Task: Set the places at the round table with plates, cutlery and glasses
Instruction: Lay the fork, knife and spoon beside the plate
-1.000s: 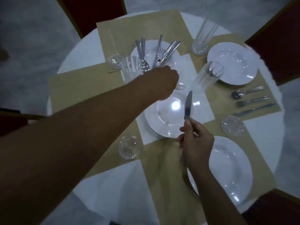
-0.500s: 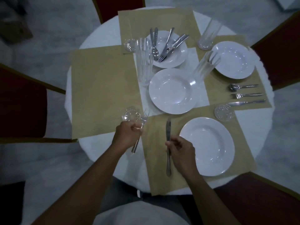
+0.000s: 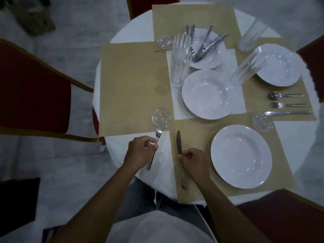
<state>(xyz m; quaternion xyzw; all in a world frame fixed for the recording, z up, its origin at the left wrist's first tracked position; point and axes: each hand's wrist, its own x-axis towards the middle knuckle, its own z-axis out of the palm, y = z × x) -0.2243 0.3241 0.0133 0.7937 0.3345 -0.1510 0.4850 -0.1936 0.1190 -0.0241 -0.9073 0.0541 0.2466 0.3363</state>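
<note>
My left hand point(image 3: 140, 151) has come back from the cutlery pile point(image 3: 206, 44) at upper centre. It now sits lower left of centre, fingers curled round a fork point(image 3: 158, 135) by its handle, tines pointing up at the small glass point(image 3: 162, 118). My right hand point(image 3: 194, 163), near it, pinches the knife point(image 3: 178, 142) mid-handle, blade lying on the tan placemat point(image 3: 192, 128) left of the near plate point(image 3: 241, 156). I judge both pieces light, stiff, smooth steel, apt to slide; a mid-handle hold keeps them balanced.
</note>
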